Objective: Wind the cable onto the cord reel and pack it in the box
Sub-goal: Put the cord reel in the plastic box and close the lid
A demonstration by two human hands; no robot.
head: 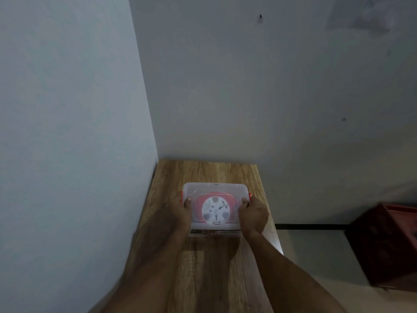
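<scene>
Both hands clasp the lidded clear box (215, 188) on the wooden counter (203, 267): left hand (180, 211) at nine o'clock, right hand (253, 213) at three. The red cord reel (215, 210) lies inside.

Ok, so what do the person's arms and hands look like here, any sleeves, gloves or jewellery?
Both forearms are bare as far as the view reaches, with no sleeves in sight. The left hand and right hand wear no gloves. No watch, band or ring shows on the wrists or the visible fingers, though the picture is dim and somewhat soft, so small items could be missed.
</scene>
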